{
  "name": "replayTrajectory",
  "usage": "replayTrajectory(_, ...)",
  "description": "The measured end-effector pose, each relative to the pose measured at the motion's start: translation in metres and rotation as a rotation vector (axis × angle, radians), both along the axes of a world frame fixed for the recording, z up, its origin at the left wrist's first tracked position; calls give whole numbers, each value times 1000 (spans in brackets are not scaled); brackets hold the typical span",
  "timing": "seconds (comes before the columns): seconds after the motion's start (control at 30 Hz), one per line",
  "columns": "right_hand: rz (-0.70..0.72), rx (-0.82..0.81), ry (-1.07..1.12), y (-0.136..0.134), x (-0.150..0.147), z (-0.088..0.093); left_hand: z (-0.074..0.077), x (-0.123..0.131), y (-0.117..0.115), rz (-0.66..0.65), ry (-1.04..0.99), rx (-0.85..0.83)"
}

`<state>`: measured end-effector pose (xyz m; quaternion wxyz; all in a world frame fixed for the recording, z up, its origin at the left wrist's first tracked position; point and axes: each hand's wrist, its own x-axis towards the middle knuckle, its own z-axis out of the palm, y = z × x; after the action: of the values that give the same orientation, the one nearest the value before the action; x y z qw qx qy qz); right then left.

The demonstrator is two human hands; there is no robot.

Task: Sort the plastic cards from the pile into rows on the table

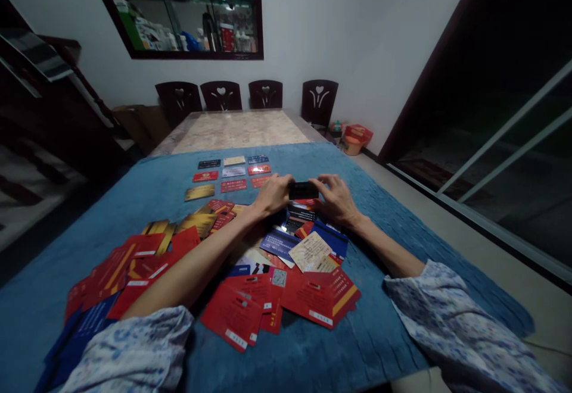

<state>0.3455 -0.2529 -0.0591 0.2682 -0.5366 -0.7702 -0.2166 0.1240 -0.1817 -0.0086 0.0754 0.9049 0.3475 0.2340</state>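
Note:
Between my left hand [274,193] and my right hand [336,197] is a black card [304,190], gripped at its two ends with the fingers closed. Whether it is one card or a small stack I cannot tell. Below my hands lies a loose heap of cards: a cream card [313,252], a blue card [279,244] and red card sleeves [236,306] overlap one another. More red sleeves [111,268] and gold cards [196,224] spread out by my left forearm, which hides part of them.
Beyond my left hand several cards lie in neat rows, among them a gold card [199,192] and a silver card [233,171]. A blue cloth [379,333] covers the near part of the table [241,128]. Dark chairs [319,101] stand along the far wall.

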Motion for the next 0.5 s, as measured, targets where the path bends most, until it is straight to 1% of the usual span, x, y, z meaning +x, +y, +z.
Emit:
replayTrajectory(0.23,-2,38,-52,2,-3,4,1,-15,-8,-75,52,109)
replayTrajectory(0.5,84,18,-30,7,-10,8,-1,-23,-10,-55,114,171)
